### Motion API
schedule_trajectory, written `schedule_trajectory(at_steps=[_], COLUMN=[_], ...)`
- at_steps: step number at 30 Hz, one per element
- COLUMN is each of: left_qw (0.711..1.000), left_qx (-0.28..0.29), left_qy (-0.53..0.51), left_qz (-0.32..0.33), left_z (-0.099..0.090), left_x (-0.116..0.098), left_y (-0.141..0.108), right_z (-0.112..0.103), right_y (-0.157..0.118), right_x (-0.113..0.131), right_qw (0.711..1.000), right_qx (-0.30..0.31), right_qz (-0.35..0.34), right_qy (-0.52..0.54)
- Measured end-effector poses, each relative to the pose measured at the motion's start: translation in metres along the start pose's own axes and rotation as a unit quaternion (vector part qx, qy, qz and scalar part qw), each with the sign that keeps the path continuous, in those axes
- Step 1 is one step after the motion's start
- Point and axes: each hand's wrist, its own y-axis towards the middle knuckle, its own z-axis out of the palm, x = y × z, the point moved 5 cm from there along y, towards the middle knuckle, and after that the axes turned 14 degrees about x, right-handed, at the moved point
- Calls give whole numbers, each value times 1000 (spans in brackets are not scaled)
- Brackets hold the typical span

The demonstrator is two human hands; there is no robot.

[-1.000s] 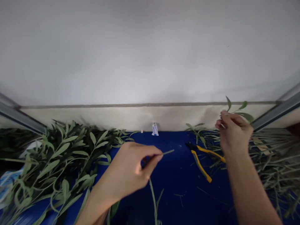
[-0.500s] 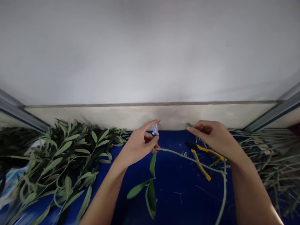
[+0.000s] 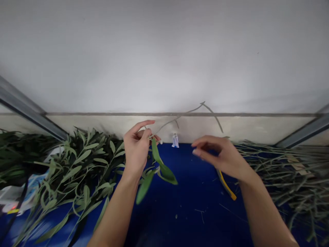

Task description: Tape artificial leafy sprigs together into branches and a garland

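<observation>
A thin bare stem (image 3: 190,111) is pinched in my left hand (image 3: 138,144), near the middle of the view. It rises to the right in front of the wall and bends down at its far end. Green leaves (image 3: 156,168) hang below my left fingers. My right hand (image 3: 221,154) is apart from the stem, its fingers curved with a gap between thumb and fingers and nothing seen between them. Beneath it, a yellow-handled tool (image 3: 226,185) lies partly hidden on the blue surface (image 3: 190,206). A small crumpled tube (image 3: 175,140) stands at the wall between my hands.
Leafy branches (image 3: 84,171) are heaped on the left, beside a blue and white package (image 3: 34,187). Bare stems (image 3: 288,185) are piled on the right. A pale wall (image 3: 164,58) rises behind, with metal posts (image 3: 55,127) at both sides.
The stem has swung from the blue surface up in front of the wall. My left hand has moved left and up, leaving the tube in plain view. My right hand has moved left, over the tool.
</observation>
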Motion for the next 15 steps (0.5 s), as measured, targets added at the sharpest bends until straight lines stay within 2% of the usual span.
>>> schedule_trajectory(at_steps=[1,3,5,7,11,15], left_qw=[1000,999,997,996,996,992], left_qx=[-15,-43,-59,-70,-40,46], left_qy=[8,26,37,37,4,-73], left_qz=[7,21,34,50,73,94], left_z=[-2,-3,-2,2,13,21], left_x=[1,4,6,6,-2,-12], left_y=[0,-1,-2,-4,-9,-12], right_z=[15,41,61,70,64,41], right_y=[2,5,10,14,17,15], right_x=[11,27,34,33,18,0], right_qw=[999,997,997,997,993,970], right_qx=[38,46,22,-20,-76,-143], right_qz=[-23,-58,-67,-76,-64,-29], right_qy=[-12,-35,-29,-16,64,195])
